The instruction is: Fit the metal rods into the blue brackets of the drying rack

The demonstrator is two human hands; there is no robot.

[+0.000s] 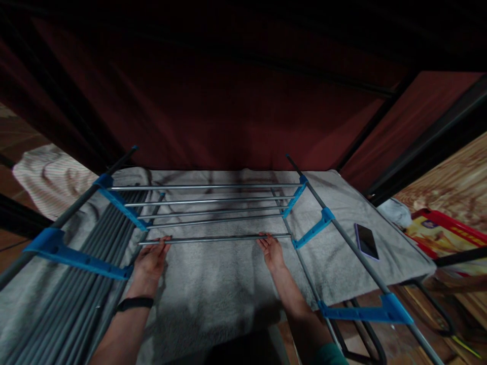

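A thin grey metal rod lies level between my hands. Near its left end, my left hand has its fingers closed round it, and a dark band circles that wrist. Toward the other end, my right hand pinches the same rod, whose right tip meets a blue plastic bracket. The rod's left tip is beside another blue bracket; I cannot tell whether it touches. Behind the rod, several crossbars span two blue brackets of the partly built rack.
Several loose grey tubes lie in a pile on the left of the grey blanket. On the right rests a phone. Past the blanket's edge are a red and yellow package and a black metal chair frame.
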